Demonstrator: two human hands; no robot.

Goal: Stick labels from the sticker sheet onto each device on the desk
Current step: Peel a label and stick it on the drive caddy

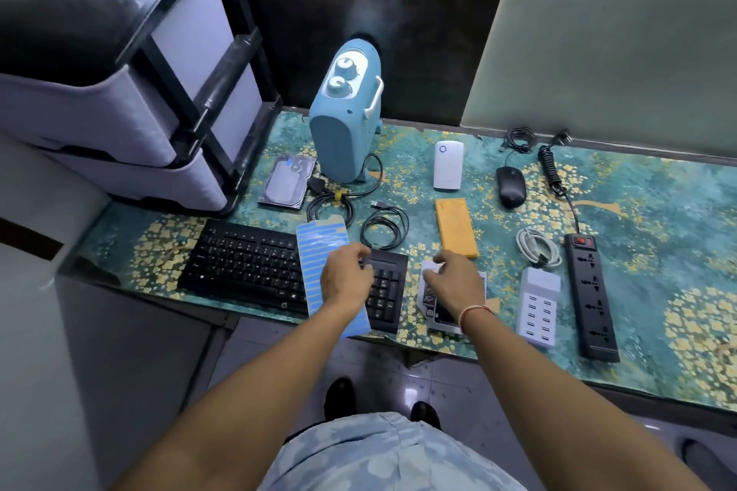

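My left hand [346, 278] grips a blue striped sticker sheet [322, 251] and holds it above the black keyboard [247, 265]. My right hand [452, 283] pinches a small white label [430, 268] over a white and grey device [434, 311] near the desk's front edge; most of that device is hidden by the hand. Other devices lie around: a hard drive [286, 181], a blue heater [346, 118], a white power bank [448, 165], an orange power bank [456, 227], a black mouse [510, 187], a white USB charger [538, 307] and a black power strip [592, 295].
Coiled black cables [385, 227] lie behind the keyboard, a white cable [538, 247] sits beside the power strip. A stack of drawers [131, 92] stands at the desk's left end. The desk [658, 251] has a teal floral cover, and a wall runs along its back.
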